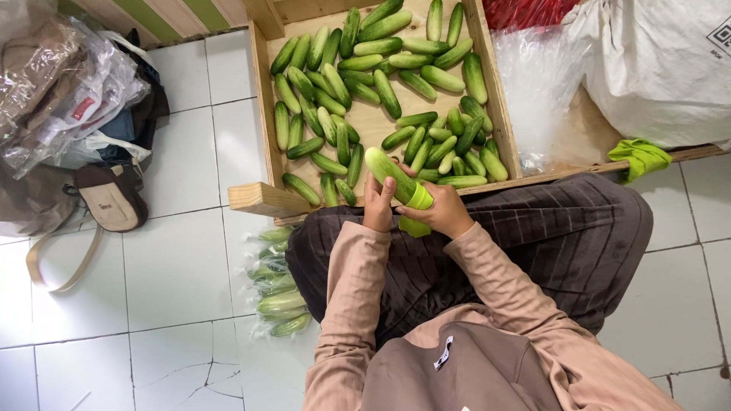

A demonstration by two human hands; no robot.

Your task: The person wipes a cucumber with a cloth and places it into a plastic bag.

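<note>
My left hand (378,205) and my right hand (442,211) both grip one large green cucumber (384,167), held over my lap at the near edge of a wooden crate (263,114). A light green band or sleeve (417,199) wraps the cucumber's lower end under my right fingers. The crate holds several loose green cucumbers (365,84) spread over its plywood floor. I sit on the floor in dark striped trousers and a beige long-sleeved top.
A pile of cucumbers wrapped in clear plastic (278,281) lies on the white tiled floor by my left knee. Clear plastic bags (537,91), a white sack (662,68) and a green cloth (640,156) sit right. Bags (84,99) and a beige pouch (110,199) lie left.
</note>
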